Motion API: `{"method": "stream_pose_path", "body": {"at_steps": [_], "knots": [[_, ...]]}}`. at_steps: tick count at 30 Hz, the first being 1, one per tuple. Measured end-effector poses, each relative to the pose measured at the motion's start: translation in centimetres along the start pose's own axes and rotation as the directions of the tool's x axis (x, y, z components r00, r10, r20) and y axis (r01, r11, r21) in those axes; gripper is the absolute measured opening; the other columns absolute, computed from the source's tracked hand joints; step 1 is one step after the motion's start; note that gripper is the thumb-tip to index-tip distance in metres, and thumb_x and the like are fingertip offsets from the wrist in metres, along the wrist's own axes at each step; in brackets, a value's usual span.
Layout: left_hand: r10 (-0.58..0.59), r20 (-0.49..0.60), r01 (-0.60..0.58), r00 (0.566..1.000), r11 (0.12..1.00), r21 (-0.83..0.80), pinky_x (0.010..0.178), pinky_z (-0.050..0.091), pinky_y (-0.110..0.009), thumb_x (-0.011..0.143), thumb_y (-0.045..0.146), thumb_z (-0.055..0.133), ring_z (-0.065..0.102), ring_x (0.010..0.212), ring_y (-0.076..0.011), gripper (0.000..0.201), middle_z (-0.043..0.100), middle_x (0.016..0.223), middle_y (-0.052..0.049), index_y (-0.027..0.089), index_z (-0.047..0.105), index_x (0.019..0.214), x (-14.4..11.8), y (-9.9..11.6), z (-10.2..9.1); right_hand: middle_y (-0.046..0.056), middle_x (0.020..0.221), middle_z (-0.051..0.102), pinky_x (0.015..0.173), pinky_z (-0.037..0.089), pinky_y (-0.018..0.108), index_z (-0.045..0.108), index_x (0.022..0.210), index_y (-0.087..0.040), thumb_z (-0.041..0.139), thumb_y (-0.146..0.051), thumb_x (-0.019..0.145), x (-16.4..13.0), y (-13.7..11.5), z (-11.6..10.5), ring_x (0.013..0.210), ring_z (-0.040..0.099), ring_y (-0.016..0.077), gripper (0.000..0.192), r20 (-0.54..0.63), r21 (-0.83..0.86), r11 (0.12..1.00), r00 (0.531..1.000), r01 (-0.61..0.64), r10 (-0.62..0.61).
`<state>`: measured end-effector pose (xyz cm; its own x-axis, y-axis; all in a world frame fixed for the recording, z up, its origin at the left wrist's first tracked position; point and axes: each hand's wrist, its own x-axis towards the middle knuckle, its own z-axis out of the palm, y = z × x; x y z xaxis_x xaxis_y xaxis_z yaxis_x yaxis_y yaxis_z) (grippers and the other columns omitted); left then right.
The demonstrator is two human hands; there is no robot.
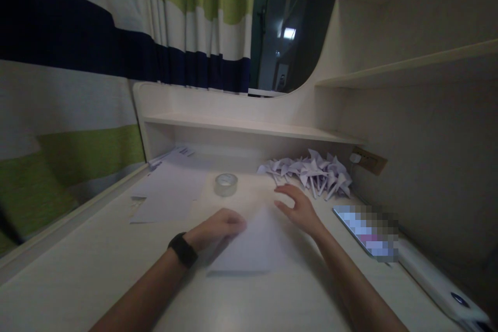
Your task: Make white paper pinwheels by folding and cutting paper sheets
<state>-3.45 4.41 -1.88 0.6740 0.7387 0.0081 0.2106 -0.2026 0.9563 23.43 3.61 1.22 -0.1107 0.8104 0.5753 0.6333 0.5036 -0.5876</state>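
A white sheet of paper (252, 249), blurred at its right side, lies over the desk in front of me. My left hand (220, 228), with a dark watch on its wrist, is closed on the sheet's upper left edge between thumb and fingers. To the right, my right hand (298, 210) is open, its thumb and fingers apart and curved, with nothing in it. It is just beyond the sheet's right side, near a pile of folded paper pinwheels (315, 171). A roll of clear tape (225, 184) lies flat beyond my left hand.
More white sheets (173, 187) lie at the desk's back left. At right are a phone (365, 233) with a blurred-out screen and a long white device (439, 280) along the wall. A low shelf (249, 127) crosses the back, below a curtain (187, 26).
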Motion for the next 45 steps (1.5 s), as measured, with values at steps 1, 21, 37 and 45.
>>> {"method": "stream_pose_path", "body": {"at_steps": [1,21,37,45], "knots": [[0.025,0.055,-0.027,0.998,0.999,0.04,0.049,0.027,-0.024,0.08,0.041,0.061,0.039,0.051,-0.0101,0.03,0.048,0.056,0.002,0.013,0.066,0.072,-0.1,0.1,-0.1,0.008,0.114,0.068,0.104,0.033,0.044,0.069,0.104,-0.023,0.063,-0.034,0.08,-0.5,-1.1,0.3,0.121,0.05,0.0279,0.027,0.121,-0.042,0.996,0.99,0.08,-0.075],[-0.015,0.2,-0.047,0.98,0.951,0.305,0.047,0.031,-0.021,0.078,0.031,0.057,0.042,0.046,-0.0093,0.023,0.055,0.053,0.001,0.014,0.071,0.074,-0.3,-0.3,-1.0,0.004,0.067,0.069,0.058,0.04,0.023,0.074,0.072,-0.013,0.057,-0.016,0.074,-1.1,-2.0,0.9,0.06,0.057,0.0136,0.017,0.669,-0.008,0.998,0.741,-0.058,0.049],[0.139,-0.127,-0.077,0.982,0.912,0.402,0.062,0.04,-0.024,0.084,0.038,0.054,0.061,0.07,-0.0174,0.032,0.072,0.076,-0.007,0.013,0.073,0.078,0.6,0.9,-1.4,0.004,0.063,0.068,0.056,0.037,0.023,0.073,0.066,-0.012,0.06,-0.024,0.075,-1.2,-2.0,1.5,0.058,0.055,0.0134,0.019,0.58,-0.098,0.985,0.796,-0.142,0.173],[0.181,0.078,-0.191,0.98,0.773,0.605,0.054,0.029,-0.023,0.08,0.021,0.052,0.05,0.055,-0.012,0.024,0.063,0.059,-0.001,0.013,0.07,0.067,0.9,-0.2,1.6,0.003,0.065,0.069,0.057,0.036,0.022,0.075,0.073,-0.014,0.058,-0.019,0.076,-2.4,-2.6,4.4,0.058,0.055,0.0126,0.018,0.587,-0.058,0.998,0.808,-0.007,0.04]]}}
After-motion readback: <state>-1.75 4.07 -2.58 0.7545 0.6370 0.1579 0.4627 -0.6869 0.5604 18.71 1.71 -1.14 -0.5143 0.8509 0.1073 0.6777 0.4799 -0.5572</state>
